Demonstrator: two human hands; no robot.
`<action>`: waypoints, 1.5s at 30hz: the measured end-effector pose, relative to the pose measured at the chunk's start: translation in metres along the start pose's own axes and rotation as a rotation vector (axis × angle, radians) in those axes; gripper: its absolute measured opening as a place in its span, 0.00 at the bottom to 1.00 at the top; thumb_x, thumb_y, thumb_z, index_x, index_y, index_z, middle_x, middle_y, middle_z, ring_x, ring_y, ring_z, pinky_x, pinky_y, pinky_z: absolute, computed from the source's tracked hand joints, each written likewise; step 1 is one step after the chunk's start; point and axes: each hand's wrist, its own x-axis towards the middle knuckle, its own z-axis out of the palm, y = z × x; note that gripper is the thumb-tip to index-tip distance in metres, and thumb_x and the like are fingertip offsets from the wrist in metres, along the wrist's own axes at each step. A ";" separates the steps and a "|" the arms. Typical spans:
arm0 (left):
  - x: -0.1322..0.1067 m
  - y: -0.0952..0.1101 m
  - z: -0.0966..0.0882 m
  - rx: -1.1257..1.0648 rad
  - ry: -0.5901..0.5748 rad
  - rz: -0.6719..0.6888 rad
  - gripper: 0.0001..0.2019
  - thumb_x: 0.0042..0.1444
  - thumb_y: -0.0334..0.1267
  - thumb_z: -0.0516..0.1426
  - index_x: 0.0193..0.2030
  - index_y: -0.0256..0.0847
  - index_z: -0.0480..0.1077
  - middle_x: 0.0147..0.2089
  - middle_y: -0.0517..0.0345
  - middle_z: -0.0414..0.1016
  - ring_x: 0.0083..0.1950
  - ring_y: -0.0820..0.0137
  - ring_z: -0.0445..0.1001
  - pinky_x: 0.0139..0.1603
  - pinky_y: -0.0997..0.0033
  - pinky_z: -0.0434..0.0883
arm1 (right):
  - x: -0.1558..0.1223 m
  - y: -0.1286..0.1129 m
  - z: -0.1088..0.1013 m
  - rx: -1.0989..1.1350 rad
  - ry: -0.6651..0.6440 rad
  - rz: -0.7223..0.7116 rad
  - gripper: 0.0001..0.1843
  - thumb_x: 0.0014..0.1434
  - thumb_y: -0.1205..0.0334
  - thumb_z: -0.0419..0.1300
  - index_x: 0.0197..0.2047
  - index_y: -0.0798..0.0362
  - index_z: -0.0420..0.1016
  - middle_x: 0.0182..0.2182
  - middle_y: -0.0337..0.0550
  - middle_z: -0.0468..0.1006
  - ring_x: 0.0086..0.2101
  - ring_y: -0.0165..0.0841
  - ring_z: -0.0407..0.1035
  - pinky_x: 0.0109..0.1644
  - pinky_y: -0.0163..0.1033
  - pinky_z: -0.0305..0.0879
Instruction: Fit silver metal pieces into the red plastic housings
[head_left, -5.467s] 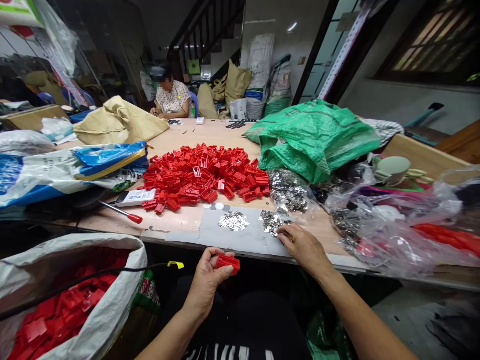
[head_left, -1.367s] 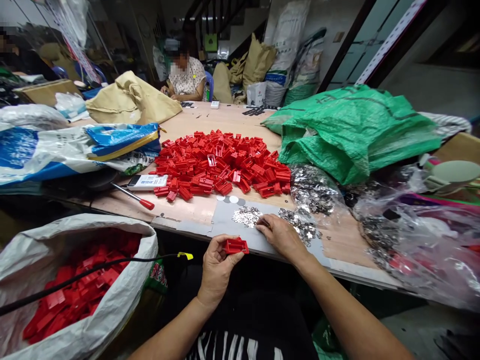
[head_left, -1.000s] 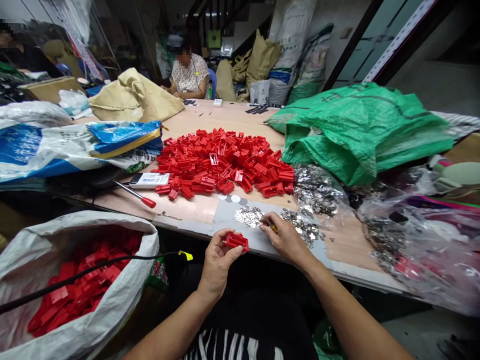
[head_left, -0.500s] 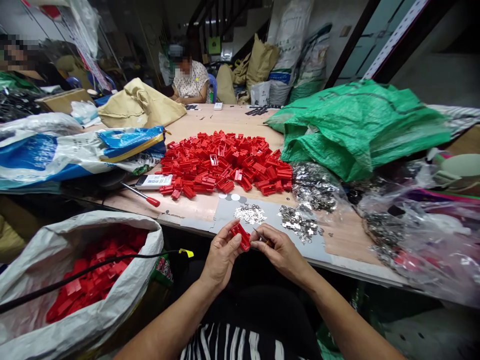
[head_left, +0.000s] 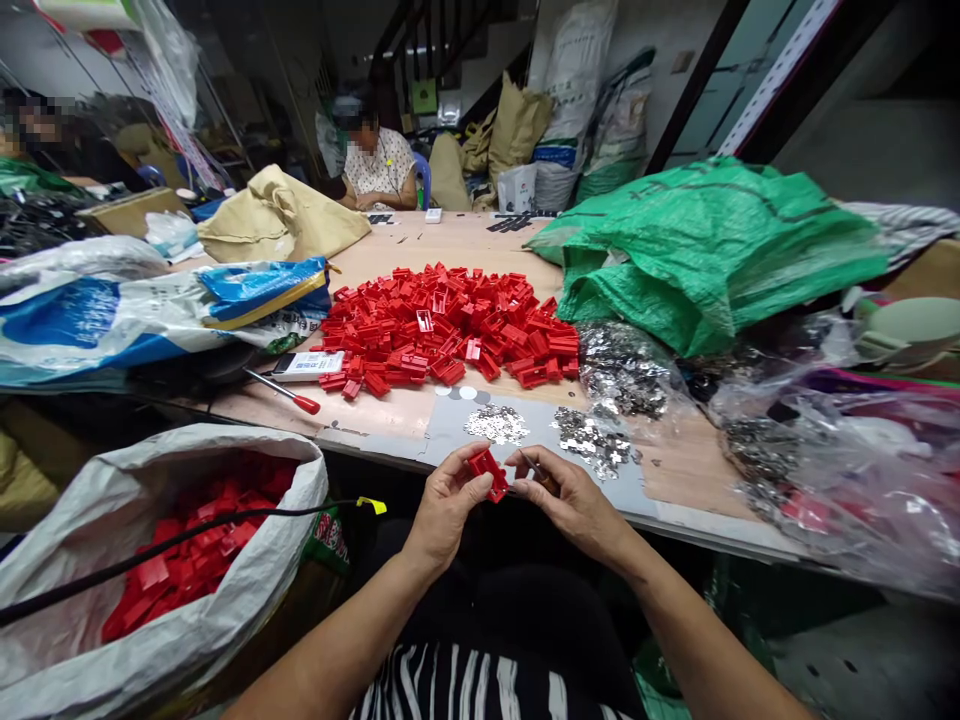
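Head view: the right hand [head_left: 571, 494] partly hides a slim tool [head_left: 548, 483].

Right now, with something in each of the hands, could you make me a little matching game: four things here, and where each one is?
Things:
1. red part
2. green sack
3. red-handled rod
4. thin tool

Places:
A. lying left of the grey sheet
B. held in the right hand
C. spread out to the right of the red heap
D. held in the left hand

Pairs: 1-D, 2-C, 3-A, 4-B
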 end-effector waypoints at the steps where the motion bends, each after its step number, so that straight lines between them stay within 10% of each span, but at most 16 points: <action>1: 0.001 -0.001 -0.001 0.029 -0.005 0.018 0.20 0.51 0.38 0.63 0.52 0.44 0.69 0.48 0.54 0.75 0.48 0.67 0.73 0.51 0.68 0.69 | 0.000 0.002 0.000 -0.027 0.008 -0.016 0.11 0.66 0.57 0.52 0.48 0.50 0.70 0.39 0.43 0.73 0.33 0.33 0.66 0.38 0.37 0.64; 16: 0.040 -0.012 -0.030 0.829 -0.110 0.352 0.20 0.49 0.32 0.62 0.50 0.47 0.72 0.47 0.56 0.77 0.46 0.65 0.76 0.51 0.64 0.71 | 0.009 0.028 0.011 -0.333 0.038 0.034 0.11 0.63 0.61 0.54 0.45 0.47 0.75 0.40 0.41 0.79 0.39 0.37 0.73 0.44 0.40 0.67; 45: 0.036 -0.013 -0.025 0.814 -0.061 0.303 0.15 0.50 0.34 0.62 0.46 0.45 0.73 0.42 0.57 0.78 0.42 0.66 0.75 0.47 0.68 0.70 | 0.007 0.019 0.033 -0.439 0.054 0.065 0.11 0.63 0.67 0.50 0.45 0.48 0.70 0.39 0.43 0.74 0.38 0.37 0.71 0.40 0.40 0.67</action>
